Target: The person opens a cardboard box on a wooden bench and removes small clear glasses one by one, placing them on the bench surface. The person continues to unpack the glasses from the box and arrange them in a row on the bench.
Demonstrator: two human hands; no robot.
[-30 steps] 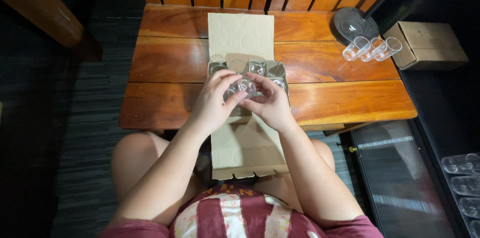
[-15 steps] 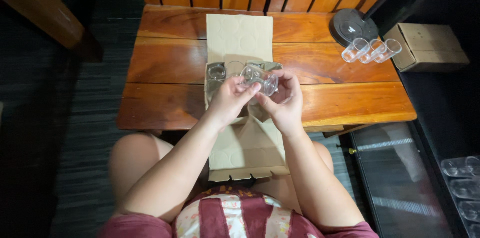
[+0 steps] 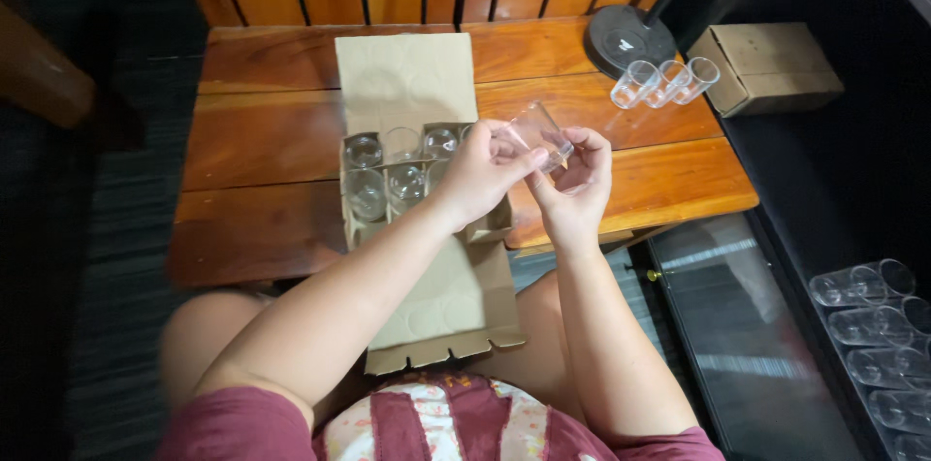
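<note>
Both hands on one clear drinking glass [image 3: 539, 132], held up tilted just right of the open cardboard box [image 3: 412, 180], above the wooden table [image 3: 262, 141]. Left hand [image 3: 482, 173] wrapped round the near side, fingertips pressed on the wall; right hand [image 3: 574, 180] cupping from below and behind, fingers closed on the base end. So: both closed, both gripping the same glass, nothing loose.

Handling-wise, probably light but properly fragile, and smooth enough to slip through dry fingers. Stiff, zero give, so no squeezing needed. Best bet looks like thumb and fingers round the wall near the thick base, not pinching the thin rim. Hard wood underneath, so not a forgiving drop.

Further out: more glasses [image 3: 386, 170] sitting upright in the box's cardboard dividers, couple of slots on the right hidden behind the left hand. Box flap [image 3: 405, 73] folded back flat on the table, other flap [image 3: 441, 306] hanging toward the lap. Three glasses lying in a row [image 3: 665, 82] near the far right corner, just beside a dark round lamp base [image 3: 628, 37]. Small closed carton [image 3: 776, 63] off the table edge to the right. Another stack of clear glasses [image 3: 873, 325] down at the lower right, well apart.
</note>
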